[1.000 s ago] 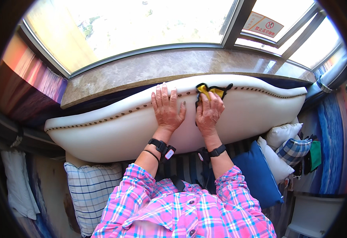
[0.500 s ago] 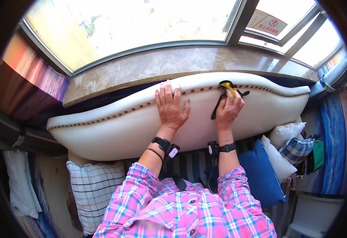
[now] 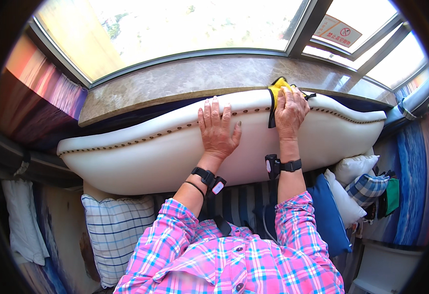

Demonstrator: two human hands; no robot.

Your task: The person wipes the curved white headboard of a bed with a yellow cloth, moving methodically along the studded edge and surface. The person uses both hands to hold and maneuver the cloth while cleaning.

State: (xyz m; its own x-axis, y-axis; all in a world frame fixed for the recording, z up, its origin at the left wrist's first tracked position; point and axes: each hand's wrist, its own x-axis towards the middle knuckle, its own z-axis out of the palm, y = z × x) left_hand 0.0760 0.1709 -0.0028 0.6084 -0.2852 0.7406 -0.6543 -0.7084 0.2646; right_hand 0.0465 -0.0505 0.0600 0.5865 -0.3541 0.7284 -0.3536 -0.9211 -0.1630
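Note:
A long white padded headboard [image 3: 175,161] stretches across the view below the window, with a row of dark studs along its curved upper edge. My left hand [image 3: 218,128] lies flat on its front, fingers spread over the stud line. My right hand [image 3: 291,113] is closed on a yellow cloth [image 3: 279,87] with black edging. It presses the cloth onto the headboard's top edge, right of my left hand. Part of the cloth is hidden under my fingers, and a black-edged corner hangs down the front.
Behind the headboard runs a brown marble windowsill [image 3: 175,78] under a large window. A checked white pillow [image 3: 118,235] sits at lower left. To the right lie a blue cushion [image 3: 329,210], white cushions and a plaid cushion [image 3: 366,188]. Grey pipes border both sides.
My right hand has moved up and slightly right with the cloth, from the stud line to the top edge. More of the yellow cloth shows. My left hand has shifted slightly right.

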